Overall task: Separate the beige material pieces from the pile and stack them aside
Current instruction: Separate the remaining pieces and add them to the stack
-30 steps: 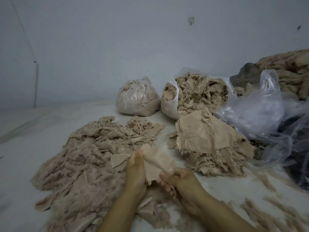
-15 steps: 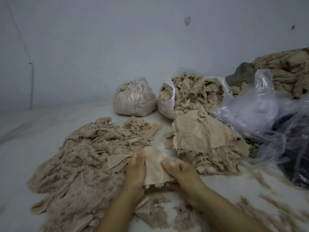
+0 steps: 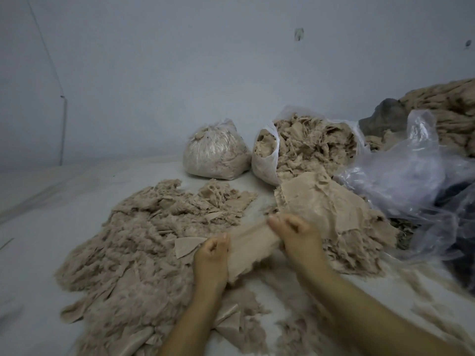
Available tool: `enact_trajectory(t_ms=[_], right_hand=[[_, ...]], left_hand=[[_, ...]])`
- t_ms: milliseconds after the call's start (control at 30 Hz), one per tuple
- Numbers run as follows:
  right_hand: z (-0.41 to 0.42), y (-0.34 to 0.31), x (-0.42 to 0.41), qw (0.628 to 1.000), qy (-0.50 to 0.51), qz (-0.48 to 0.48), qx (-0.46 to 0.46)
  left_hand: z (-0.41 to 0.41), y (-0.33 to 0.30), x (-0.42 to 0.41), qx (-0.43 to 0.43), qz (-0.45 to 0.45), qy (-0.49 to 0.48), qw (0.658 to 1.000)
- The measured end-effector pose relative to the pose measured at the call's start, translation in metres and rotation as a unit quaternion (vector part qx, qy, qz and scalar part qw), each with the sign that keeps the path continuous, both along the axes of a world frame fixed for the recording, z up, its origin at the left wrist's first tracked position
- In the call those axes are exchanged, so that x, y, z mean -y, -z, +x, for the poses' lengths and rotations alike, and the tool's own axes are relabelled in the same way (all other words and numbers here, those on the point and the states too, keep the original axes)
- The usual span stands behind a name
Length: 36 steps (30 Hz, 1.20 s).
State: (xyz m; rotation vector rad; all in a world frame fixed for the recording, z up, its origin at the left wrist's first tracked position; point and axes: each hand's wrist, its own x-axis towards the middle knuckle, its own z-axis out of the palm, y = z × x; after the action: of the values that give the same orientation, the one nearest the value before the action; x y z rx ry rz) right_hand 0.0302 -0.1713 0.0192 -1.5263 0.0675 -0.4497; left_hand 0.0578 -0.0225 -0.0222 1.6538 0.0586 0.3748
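Note:
A wide pile of shredded beige material covers the floor at the left and centre. To its right sits a smaller stack topped with flat beige sheets. Between the two, I hold one beige piece stretched out just above the floor. My left hand grips its left edge with curled fingers. My right hand grips its right edge, close to the stack of flat sheets.
A tied clear bag of fluff and an open bag of beige scraps stand by the wall. Crumpled clear plastic lies at the right, with a big beige heap behind it. Loose fibres litter the floor near me.
My hands have pulled apart, stretching the beige piece wide between them. Both hands and the piece have shifted right, toward the stack of flat sheets.

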Motion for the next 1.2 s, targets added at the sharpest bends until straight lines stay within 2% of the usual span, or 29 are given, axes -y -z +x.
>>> enact_trajectory(t_ms=[67, 167, 233, 300, 367, 433, 500, 567, 633, 733, 767, 867, 1000, 1133, 1200], right_hand=[[0.02, -0.029, 0.021, 0.994, 0.066, -0.087, 0.0], [0.042, -0.073, 0.063, 0.977, 0.131, -0.17, -0.013], [0.044, -0.081, 0.082, 0.924, 0.197, -0.317, -0.08], [0.034, -0.071, 0.078, 0.894, 0.226, -0.385, -0.038], [0.017, -0.044, 0.052, 0.912, 0.133, -0.389, 0.005], [-0.002, -0.003, 0.019, 0.921, -0.047, -0.38, -0.07], [-0.012, 0.032, -0.01, 0.894, -0.135, -0.402, -0.145], [-0.011, 0.049, -0.027, 0.873, -0.11, -0.446, -0.162], [-0.006, 0.049, -0.037, 0.879, -0.093, -0.444, -0.146], [-0.006, 0.049, -0.038, 0.899, -0.101, -0.415, -0.1], [-0.008, 0.049, -0.034, 0.905, -0.086, -0.407, -0.09], [-0.012, 0.046, -0.014, 0.941, -0.056, -0.322, -0.086], [-0.018, 0.042, -0.014, 0.97, -0.091, -0.172, -0.145], [-0.013, 0.042, -0.013, 0.98, -0.075, -0.138, -0.125], [-0.014, 0.042, -0.009, 0.982, -0.062, -0.131, -0.117]], left_hand=[[0.001, -0.001, -0.005, -0.005, -0.006, -0.008, 1.0], [-0.001, -0.004, -0.012, 0.002, -0.009, -0.002, 1.0], [-0.001, -0.006, -0.017, -0.004, 0.01, 0.047, 0.999], [-0.002, -0.01, -0.023, -0.018, 0.048, 0.128, 0.991], [0.0, -0.015, -0.032, -0.031, 0.107, 0.206, 0.972], [0.003, -0.02, -0.045, -0.029, 0.213, 0.252, 0.944], [0.003, -0.02, -0.053, -0.01, 0.309, 0.279, 0.909], [0.0, -0.015, -0.056, 0.008, 0.318, 0.316, 0.894], [-0.005, -0.007, -0.056, 0.03, 0.316, 0.355, 0.879], [0.002, 0.01, -0.059, 0.079, 0.437, 0.339, 0.83], [0.007, 0.014, -0.06, 0.086, 0.461, 0.309, 0.827], [0.012, 0.012, -0.054, 0.07, 0.433, 0.258, 0.861], [0.009, 0.005, -0.032, 0.038, 0.334, 0.3, 0.893], [0.01, 0.0, -0.019, -0.003, 0.186, 0.329, 0.926], [0.012, 0.0, -0.021, -0.019, 0.092, 0.292, 0.952]])
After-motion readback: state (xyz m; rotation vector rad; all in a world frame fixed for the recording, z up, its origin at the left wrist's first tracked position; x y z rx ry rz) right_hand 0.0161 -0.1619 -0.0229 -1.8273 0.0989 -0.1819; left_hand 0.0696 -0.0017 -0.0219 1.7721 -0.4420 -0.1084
